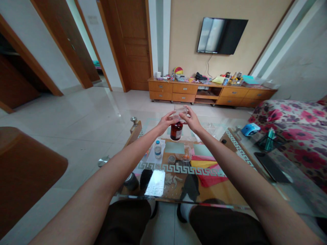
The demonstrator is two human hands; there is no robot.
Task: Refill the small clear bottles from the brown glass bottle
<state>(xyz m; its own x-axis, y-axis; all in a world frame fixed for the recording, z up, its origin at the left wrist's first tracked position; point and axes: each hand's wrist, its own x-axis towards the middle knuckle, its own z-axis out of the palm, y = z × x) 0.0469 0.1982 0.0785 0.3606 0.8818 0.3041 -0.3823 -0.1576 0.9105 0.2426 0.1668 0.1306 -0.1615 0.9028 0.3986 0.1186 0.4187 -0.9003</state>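
Head view: both hands meet mid-frame.
Left hand (167,120): grips brown bottle (176,130), keeping it steady.
Right hand (190,119): pinches clear cup (179,110) on top.
Worktop (245,153): underneath.

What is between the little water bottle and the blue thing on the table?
In the head view, the brown bottle stands between the little water bottle and the blue thing. Both hands, left hand and right hand, hold a clear cup above it.
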